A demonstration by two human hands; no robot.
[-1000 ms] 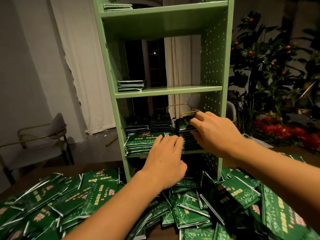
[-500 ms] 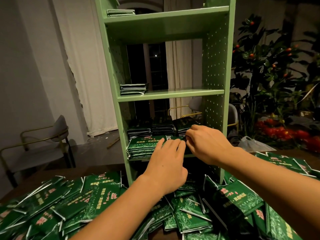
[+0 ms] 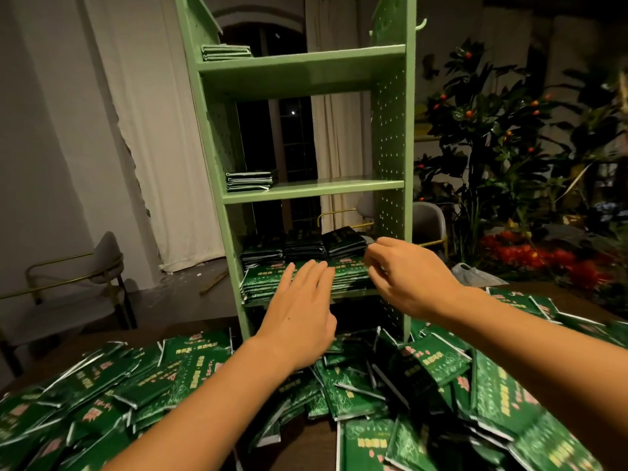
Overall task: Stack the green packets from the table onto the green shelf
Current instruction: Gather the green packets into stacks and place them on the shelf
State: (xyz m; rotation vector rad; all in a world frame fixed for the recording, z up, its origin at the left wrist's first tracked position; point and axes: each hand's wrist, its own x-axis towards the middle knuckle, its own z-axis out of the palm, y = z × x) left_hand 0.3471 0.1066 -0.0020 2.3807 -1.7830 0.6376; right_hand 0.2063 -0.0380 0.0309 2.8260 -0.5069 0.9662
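The room was dim, with pale curtains (image 3: 159,130) hanging beyond the left hand and a dark window (image 3: 292,137) showing through the open back of the green shelf (image 3: 390,137). Off to the right of the right hand stood a leafy plant (image 3: 503,137) dotted with small orange fruit, with red flowers (image 3: 543,260) below it. A grey chair (image 3: 98,266) with a brass frame sat well to the left of the left hand.

The dark brown worktop (image 3: 306,443) lay under both forearms, almost covered by a loose heap of green packets (image 3: 424,385). The shelf stood on it just past the hands. Its lowest board held stacked packets (image 3: 265,280) in rows, directly ahead of the fingers; a small pile (image 3: 251,180) lay on the middle board and another (image 3: 226,52) on the top board, both above and left of the hands.

The left hand (image 3: 299,321) was flat with fingers straight, its tips reaching the front stack and gripping nothing. The right hand (image 3: 407,277) hovered just beside the right end of the stacks, fingers loosely bent, thumb and forefinger close together; whether it pinched anything could not be told. A white plastic bag (image 3: 472,275) lay just past its wrist.
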